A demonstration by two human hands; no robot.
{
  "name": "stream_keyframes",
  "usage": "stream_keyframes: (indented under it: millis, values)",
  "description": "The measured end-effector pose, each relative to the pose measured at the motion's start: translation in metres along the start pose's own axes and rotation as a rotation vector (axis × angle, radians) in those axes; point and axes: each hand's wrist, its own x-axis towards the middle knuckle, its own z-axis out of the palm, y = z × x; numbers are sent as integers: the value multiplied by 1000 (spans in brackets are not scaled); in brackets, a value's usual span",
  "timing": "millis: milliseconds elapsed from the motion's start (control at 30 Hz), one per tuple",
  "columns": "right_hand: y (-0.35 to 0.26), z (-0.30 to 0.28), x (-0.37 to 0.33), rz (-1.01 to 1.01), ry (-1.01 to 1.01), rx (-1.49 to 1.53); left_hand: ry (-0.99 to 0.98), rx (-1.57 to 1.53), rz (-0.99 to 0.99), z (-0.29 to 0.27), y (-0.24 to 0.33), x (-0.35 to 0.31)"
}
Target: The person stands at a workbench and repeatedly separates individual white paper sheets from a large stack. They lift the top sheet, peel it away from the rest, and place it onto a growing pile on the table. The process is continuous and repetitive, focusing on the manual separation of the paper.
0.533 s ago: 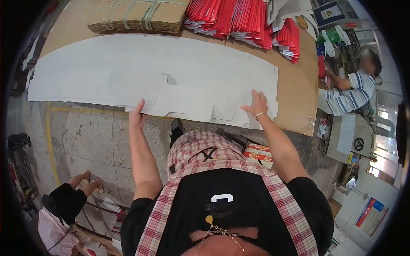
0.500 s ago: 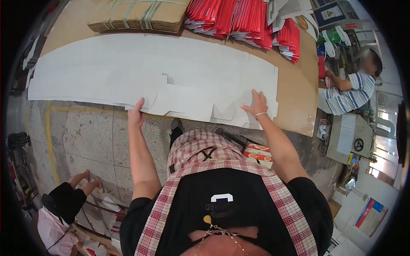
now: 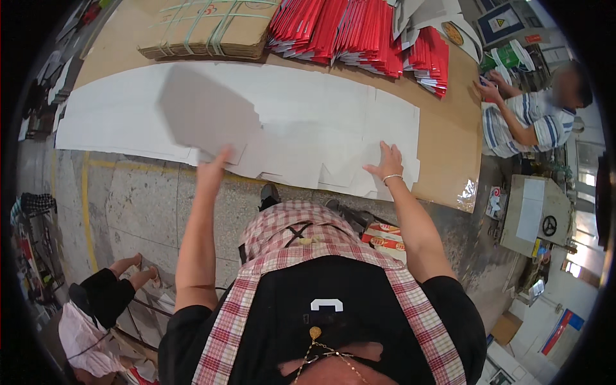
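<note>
Wide white cardboard sheets [image 3: 321,131] with die-cut edges lie across the near part of the table. Above their left half, a grey cardboard piece [image 3: 208,106] is raised and blurred by motion. My left hand [image 3: 213,165] is closed on its lower end at the near edge of the sheets. Whether the grey piece is loose or joined to a white sheet, I cannot tell. My right hand [image 3: 387,162] rests with fingers spread on the right end of the white cardboard.
A strapped stack of brown cardboard [image 3: 199,32] and rows of red folded packets [image 3: 350,35] stand along the far side. A person in a striped shirt [image 3: 545,122] is at the right, another [image 3: 106,298] at lower left. A printed carton [image 3: 385,239] sits below the table edge.
The grey cardboard piece has come up over the white sheets, with my left hand shifted slightly right. My right hand stays in place. The person at the right has moved their arms.
</note>
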Motion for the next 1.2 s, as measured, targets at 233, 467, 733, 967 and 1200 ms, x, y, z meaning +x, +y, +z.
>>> stream_keyframes:
  millis: [233, 467, 733, 967, 1200]
  values:
    - [-6, -11, 13, -1, -54, -130, 144, -340, -61, -50, -76, 46]
    - [-67, -5, -8, -74, -114, -95, 87, 365, 421, 13, -25, 27]
    - [-55, -2, -9, -83, -80, -99, -73, 920, 758, 105, 29, -44]
    - [-45, -2, 1, -76, -92, -84, 111, -386, -109, -31, -50, 35]
    - [-61, -15, -4, -63, -105, -138, 119, -477, -129, -48, -82, 48]
